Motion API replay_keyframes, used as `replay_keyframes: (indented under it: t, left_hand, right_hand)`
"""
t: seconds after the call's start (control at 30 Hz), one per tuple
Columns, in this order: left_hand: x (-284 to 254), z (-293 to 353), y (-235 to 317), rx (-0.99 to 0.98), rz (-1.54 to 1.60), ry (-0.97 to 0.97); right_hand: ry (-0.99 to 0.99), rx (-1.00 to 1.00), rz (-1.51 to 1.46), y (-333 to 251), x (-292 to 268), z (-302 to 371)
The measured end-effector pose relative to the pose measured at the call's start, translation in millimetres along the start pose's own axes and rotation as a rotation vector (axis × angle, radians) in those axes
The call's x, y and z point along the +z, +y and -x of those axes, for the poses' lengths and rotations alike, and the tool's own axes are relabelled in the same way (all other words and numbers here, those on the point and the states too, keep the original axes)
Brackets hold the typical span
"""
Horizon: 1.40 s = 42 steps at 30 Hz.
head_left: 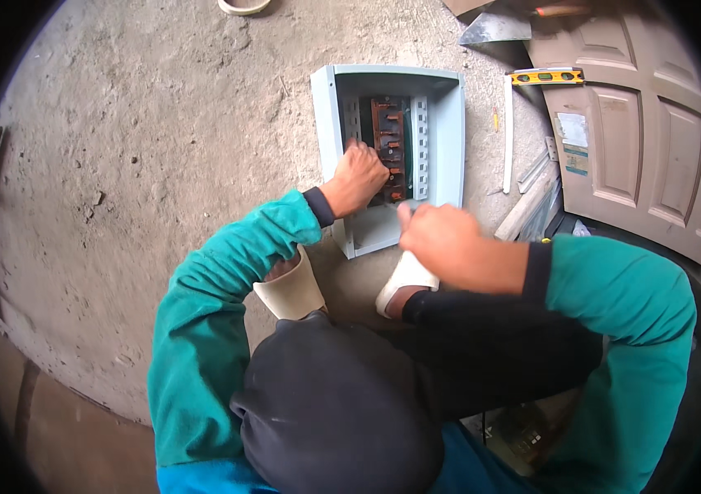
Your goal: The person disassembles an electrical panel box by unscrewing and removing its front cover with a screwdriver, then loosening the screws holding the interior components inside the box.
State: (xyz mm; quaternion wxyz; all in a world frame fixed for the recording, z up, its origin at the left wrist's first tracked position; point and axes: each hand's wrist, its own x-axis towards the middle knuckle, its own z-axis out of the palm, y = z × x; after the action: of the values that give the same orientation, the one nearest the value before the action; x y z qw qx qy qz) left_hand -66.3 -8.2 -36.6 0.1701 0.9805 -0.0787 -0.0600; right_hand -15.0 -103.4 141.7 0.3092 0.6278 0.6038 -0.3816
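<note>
A light grey metal electrical panel box point(449, 156) lies open-faced on the floor before my feet. Inside it, a copper-coloured busbar assembly point(389, 136) runs lengthwise, with a slotted pale rail point(421, 148) on its right side. My left hand point(359, 177) reaches over the box's left wall. Its fingers are curled at the left of the busbars, and whatever they grip is hidden. Over the box's near right corner, my right hand point(443, 239) is closed in a fist, slightly blurred. I cannot make out what is in it.
To the right, a brown panelled door point(614, 148) carries a yellow spirit level point(546, 76). A trowel point(497, 28) lies at its far end. Beside the box are a white strip point(508, 136) and a yellow pencil point(495, 119). My pale slippers point(293, 288) flank the box's near end.
</note>
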Motion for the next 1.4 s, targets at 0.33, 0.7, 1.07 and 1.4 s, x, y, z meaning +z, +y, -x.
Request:
replay_keyframes:
  t: [0.33, 0.7, 1.07, 1.4]
  left_hand:
    - [1.2, 5.9, 2.3, -0.019, 0.019, 0.038]
    - [-1.0, 2.6, 2.1, -0.017, 0.034, 0.021]
    - [-3.9, 2.8, 2.8, -0.012, 0.036, 0.000]
    - [-3.7, 5.0, 2.9, -0.020, 0.030, 0.023]
  right_hand:
    - [0.052, 0.387, -0.957, 4.1, -0.6, -0.8]
    - [0.339, -0.096, 0.048, 26.3, 18.9, 23.3]
    - [0.135, 0.039, -0.221, 38.0, 0.0, 4.4]
    - [0.748, 0.041, -0.477, 24.1, -8.3, 15.0]
